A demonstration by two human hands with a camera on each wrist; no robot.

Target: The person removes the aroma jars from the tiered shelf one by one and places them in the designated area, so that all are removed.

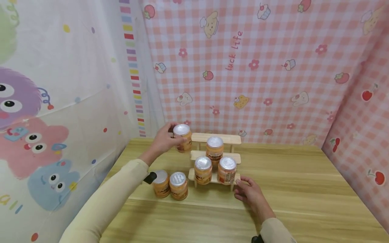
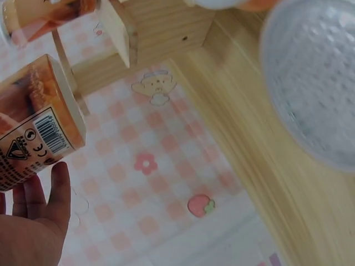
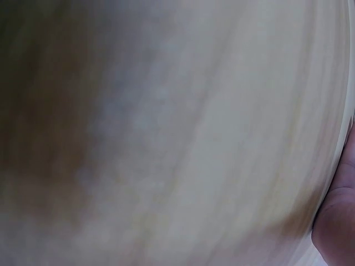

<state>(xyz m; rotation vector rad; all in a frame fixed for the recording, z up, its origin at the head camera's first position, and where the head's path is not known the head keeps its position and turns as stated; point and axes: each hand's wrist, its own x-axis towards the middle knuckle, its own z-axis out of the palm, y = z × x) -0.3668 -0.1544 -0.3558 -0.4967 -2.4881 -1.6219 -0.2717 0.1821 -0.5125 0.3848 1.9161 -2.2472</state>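
In the head view my left hand grips an orange can with a silver lid, upright and raised beside the left end of the top board. The left wrist view shows fingers on that can's lower part, below a printed barcode. A three-step wooden stand holds one can on its middle step and two cans, a left one and a right one, on the lowest. My right hand holds the right end of the lowest step, fingers bent around it.
Two more cans, one and another, stand side by side on the wooden tabletop left of the stand. A pink checked cloth hangs behind, and a patterned white cloth hangs at the left. The right wrist view is mostly blurred.
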